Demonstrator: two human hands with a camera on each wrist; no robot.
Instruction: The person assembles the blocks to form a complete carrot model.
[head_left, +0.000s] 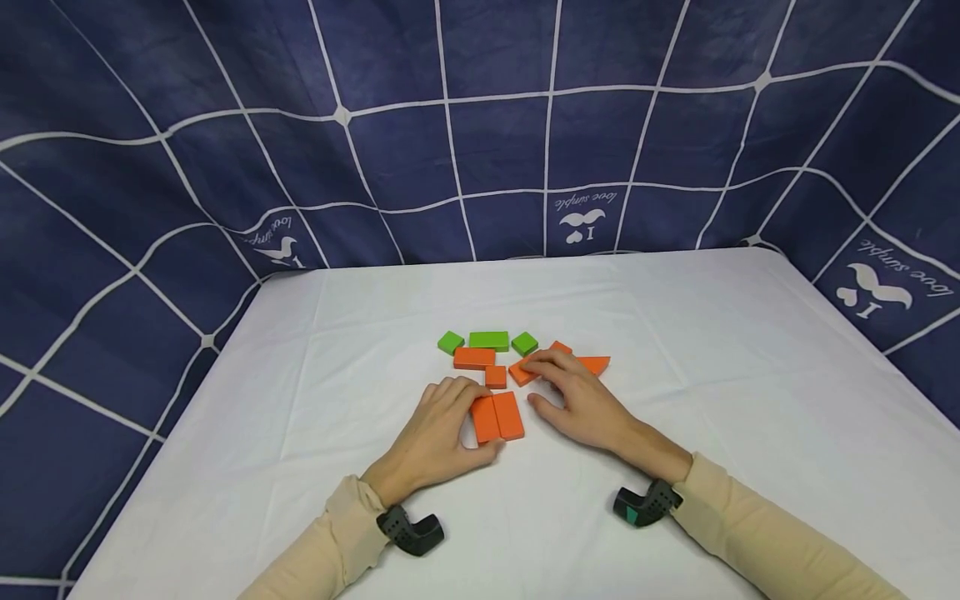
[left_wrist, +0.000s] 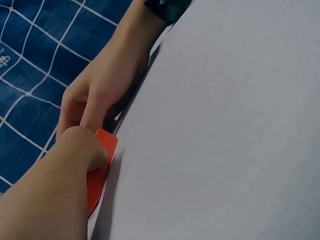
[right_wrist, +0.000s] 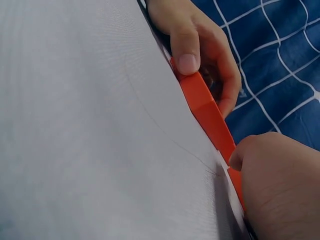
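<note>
Two flat orange rectangular blocks [head_left: 509, 415] lie side by side on the white tablecloth. My left hand [head_left: 441, 429] holds this pair from the left, its thumb at the near edge and its fingers at the far edge. In the right wrist view, the left thumb presses against the end of an orange block [right_wrist: 202, 100]. Farther off and to the right, the fingertips of my right hand [head_left: 581, 398] touch a tilted orange block [head_left: 519, 373]. The right thumb stays apart from it, nearer the pair. More orange pieces show behind the right hand, partly hidden.
Beyond the hands lie an orange bar [head_left: 474, 358], an orange cube [head_left: 496, 377], a long green block [head_left: 489, 340] and two small green blocks, one being the left green block [head_left: 451, 342]. A pointed orange piece [head_left: 596, 365] lies to the right. A blue checked curtain [head_left: 495, 142] hangs behind the table.
</note>
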